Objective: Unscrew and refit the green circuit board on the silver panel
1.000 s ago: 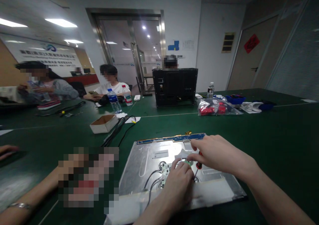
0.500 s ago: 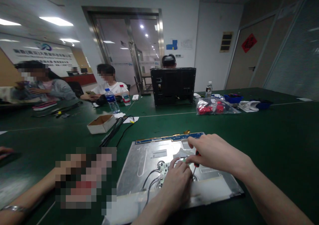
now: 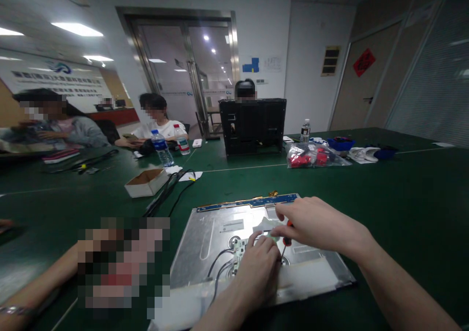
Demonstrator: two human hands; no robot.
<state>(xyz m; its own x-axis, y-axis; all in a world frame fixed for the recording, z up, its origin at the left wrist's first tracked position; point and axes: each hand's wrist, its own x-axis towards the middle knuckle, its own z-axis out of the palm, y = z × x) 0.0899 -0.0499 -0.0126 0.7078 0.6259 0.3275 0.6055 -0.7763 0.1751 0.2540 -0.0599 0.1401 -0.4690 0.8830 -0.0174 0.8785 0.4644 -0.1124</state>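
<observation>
A silver metal display panel (image 3: 205,228) lies face-down on the green table in front of me, with a blue strip board (image 3: 264,201) along its far edge. My right hand (image 3: 309,221) is closed around a red and black screwdriver (image 3: 287,242), tilted with its shaft pointing down at the panel. Bent over a small green-white circuit board (image 3: 239,249) is my left hand (image 3: 261,258), its fingers close together and pressing on the board; it hides part of it. Black cables (image 3: 217,263) run from the board's left side. The screwdriver's tip is partly hidden behind my left hand.
Left of the panel are another person's arm (image 3: 47,275) and a blurred-out area. Beyond lie black cables (image 3: 163,196), a small open box (image 3: 146,182), bottles (image 3: 162,148) and a bag of red items (image 3: 311,156). A black monitor housing (image 3: 252,126) stands at the back.
The whole view has shifted slightly, so things sit a little further left. My hands keep nearly the same pose, with the screwdriver still held over the panel.
</observation>
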